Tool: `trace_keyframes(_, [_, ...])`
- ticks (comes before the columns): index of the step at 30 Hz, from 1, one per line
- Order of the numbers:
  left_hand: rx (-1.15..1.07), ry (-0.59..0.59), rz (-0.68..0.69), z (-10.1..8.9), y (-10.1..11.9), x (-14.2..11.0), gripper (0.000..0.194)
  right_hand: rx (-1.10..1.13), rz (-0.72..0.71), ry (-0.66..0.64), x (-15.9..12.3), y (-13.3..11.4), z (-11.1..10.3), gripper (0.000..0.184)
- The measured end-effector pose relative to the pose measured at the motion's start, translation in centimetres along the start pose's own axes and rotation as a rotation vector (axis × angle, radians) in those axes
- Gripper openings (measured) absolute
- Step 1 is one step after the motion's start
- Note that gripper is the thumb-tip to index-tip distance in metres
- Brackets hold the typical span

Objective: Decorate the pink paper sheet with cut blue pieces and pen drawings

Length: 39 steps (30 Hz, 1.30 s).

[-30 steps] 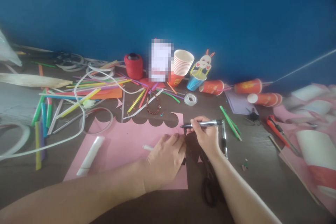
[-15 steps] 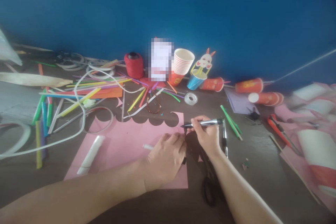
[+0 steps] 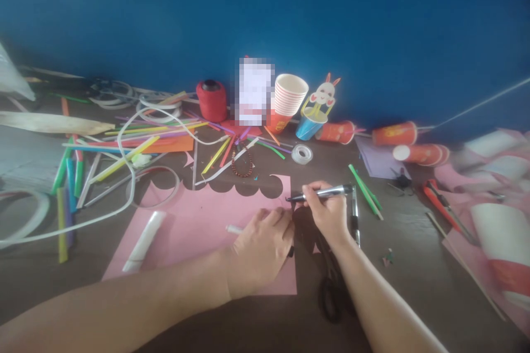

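Observation:
A sheet of pink paper (image 3: pixel 199 215) lies on the table, its far edge cut into a row of scallops. My left hand (image 3: pixel 265 242) rests near its right side, fingers bent and close together, holding the sheet down. From beneath that hand shows the pale end of a slim white stick (image 3: pixel 234 229); the rest is covered. My right hand (image 3: pixel 329 209) grips a silver and black marker pen (image 3: pixel 327 193), tip at the paper's upper right edge. Under my right forearm lie black-handled scissors (image 3: pixel 330 295), partly hidden. A white tube (image 3: pixel 143 241) lies on the paper's left part.
Stacked paper cups (image 3: pixel 291 96), a red thread spool (image 3: pixel 211 102) and a blue cup (image 3: pixel 310 124) with a rabbit figure stand by the blue wall. Colored strips (image 3: pixel 141 160) are scattered left. A clear tape roll (image 3: pixel 302 154) lies behind the paper. A red utility knife (image 3: pixel 443 207) is at right.
The view has shifted very slightly. Both hands stay in nearly the same places, with the marker tip still at the paper's right edge.

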State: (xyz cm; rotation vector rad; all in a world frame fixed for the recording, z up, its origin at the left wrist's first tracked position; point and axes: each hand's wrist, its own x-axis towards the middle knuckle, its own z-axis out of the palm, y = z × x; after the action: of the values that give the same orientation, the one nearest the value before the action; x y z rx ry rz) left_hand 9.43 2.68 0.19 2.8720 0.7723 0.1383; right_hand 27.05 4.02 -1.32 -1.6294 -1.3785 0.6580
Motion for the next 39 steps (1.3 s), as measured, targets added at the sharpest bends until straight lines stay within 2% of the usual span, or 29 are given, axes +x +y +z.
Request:
trace_keyframes(18, [0.007,-0.006,-0.003,-0.04,0.15,-0.03,0.038,-0.138,-0.031,0.016,0.00,0.19,-0.32,0.024])
trace_keyframes(39, [0.015,-0.008,-0.008,-0.30,0.10,-0.02,0.037,-0.141,-0.069,0.014,0.06,0.39,-0.38,0.025])
